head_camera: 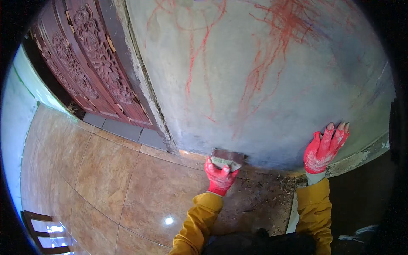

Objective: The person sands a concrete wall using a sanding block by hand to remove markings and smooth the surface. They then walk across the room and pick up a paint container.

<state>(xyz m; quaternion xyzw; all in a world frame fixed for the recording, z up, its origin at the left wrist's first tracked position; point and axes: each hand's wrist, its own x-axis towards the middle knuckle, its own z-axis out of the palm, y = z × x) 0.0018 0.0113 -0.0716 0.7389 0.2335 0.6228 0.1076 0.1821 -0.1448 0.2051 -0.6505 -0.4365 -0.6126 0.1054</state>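
Observation:
My left hand (220, 176), in a red work glove, grips a folded piece of dark sandpaper (227, 156) with a pale printed backing. The sandpaper is at the foot of a grey plastered wall (216, 76), just above the floor edge. Farther right, my right hand (322, 151) rests on the same wall with fingers extended and holding nothing. Its red glove is dusted white, and bare fingertips show through. Red scribbled marks (259, 73) run down the wall, with bluish smudges towards the right.
A carved wooden door (102, 63) with chipped edges stands at the upper left, above grey threshold tiles (122, 129). Brown floor tiles (159, 191) spread below. Dark debris (261, 197) litters the floor between my arms. A dark lower area (360, 204) lies at right.

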